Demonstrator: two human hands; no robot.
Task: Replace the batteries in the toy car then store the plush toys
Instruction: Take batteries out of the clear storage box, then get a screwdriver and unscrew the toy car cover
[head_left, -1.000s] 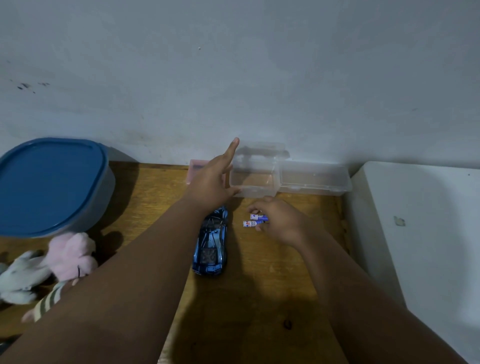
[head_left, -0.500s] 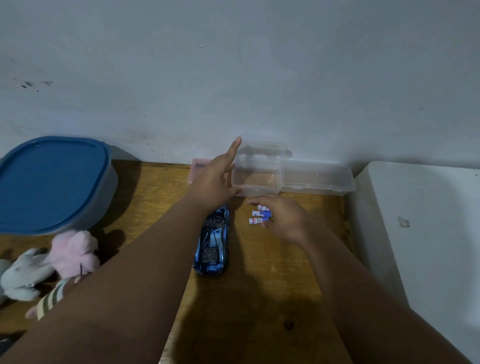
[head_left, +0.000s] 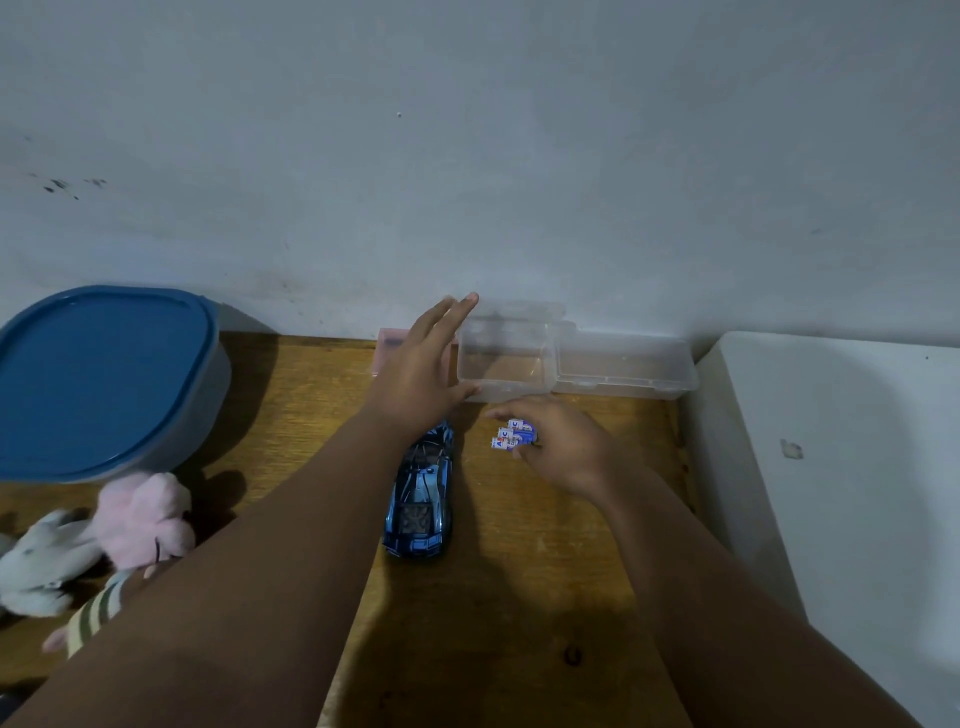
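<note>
Three "ABC"-lettered batteries (head_left: 513, 434) gripped by right hand (head_left: 563, 447) over wooden tabletop (head_left: 519, 597) set against pale wall (head_left: 467, 156); left hand (head_left: 423, 371) spread flat, fingers open, against clear box (head_left: 506, 358).

The left hand (head_left: 421, 379) covers most of a pink box (head_left: 387, 345) behind it and the toy car (head_left: 422, 499) nose. The right hand (head_left: 563, 447) hides the batteries (head_left: 511, 435) — far ends and count unclear. Left of the left forearm, plush toys (head_left: 104, 540) run off-frame.

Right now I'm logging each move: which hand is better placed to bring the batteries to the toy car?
The right hand. Its fingers already close on the batteries, just right of the blue toy car. The left hand is open against the clear plastic box.
</note>
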